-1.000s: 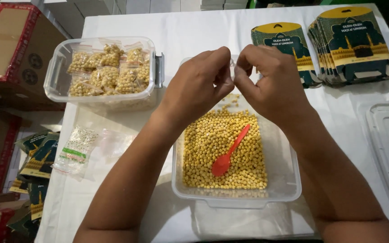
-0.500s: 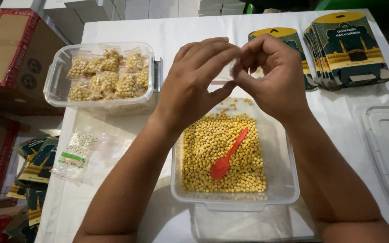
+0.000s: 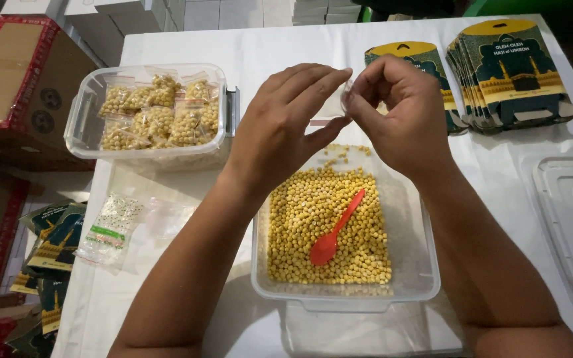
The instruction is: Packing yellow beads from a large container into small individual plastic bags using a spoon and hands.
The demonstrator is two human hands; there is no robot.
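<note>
Small clear bag (image 3: 331,108) pinched between left hand (image 3: 286,126) and right hand (image 3: 399,113).

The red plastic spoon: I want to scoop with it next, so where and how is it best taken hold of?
Probably by the upper handle end of the red plastic spoon, coming from above on the right side. Its bowl lies low and left on the small yellow round pieces in the clear plastic tub, while the thin handle slants up to the right, free of both hands.
</note>
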